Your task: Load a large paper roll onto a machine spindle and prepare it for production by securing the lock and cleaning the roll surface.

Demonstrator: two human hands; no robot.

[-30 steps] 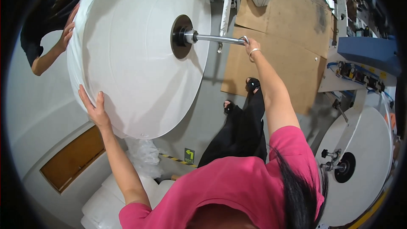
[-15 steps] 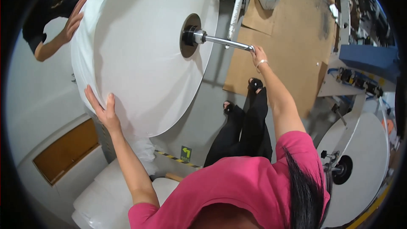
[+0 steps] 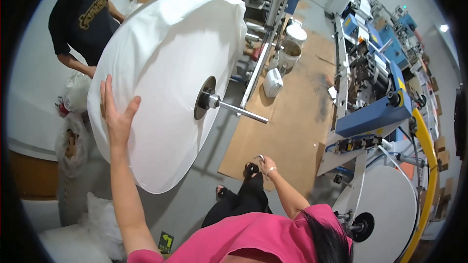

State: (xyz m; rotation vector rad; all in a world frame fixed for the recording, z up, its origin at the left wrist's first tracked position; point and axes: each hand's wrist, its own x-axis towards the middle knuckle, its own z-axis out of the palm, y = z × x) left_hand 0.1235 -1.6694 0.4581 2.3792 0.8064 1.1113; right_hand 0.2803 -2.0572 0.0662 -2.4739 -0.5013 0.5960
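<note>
A very large white roll (image 3: 170, 102) wrapped in loose white film fills the left middle. From the dark hub (image 3: 205, 98) on its flat face a chrome shaft (image 3: 243, 112) sticks out to the right. My left hand (image 3: 117, 119) lies open against the roll's left part, fingers up and thumb apart. Below the shaft's free end and apart from it, my right hand (image 3: 267, 164) is closed on a small, thin metal tool (image 3: 259, 157), mostly hidden by the fingers. At the far left, a person in a black T-shirt (image 3: 80, 19) stands beside the roll with both arms near it.
Cardboard sheeting (image 3: 273, 131) covers the floor ahead, with a white jug (image 3: 273, 83) and buckets (image 3: 290, 53) on it. Machinery with a blue beam (image 3: 373, 117) and a second mounted roll (image 3: 390, 204) stand on the right. Plastic-wrapped goods (image 3: 78, 238) lie lower left.
My right hand has come off the shaft's end and dropped lower, holding the small tool. My left hand stays on the roll. The view has shifted, showing more machinery and the other person.
</note>
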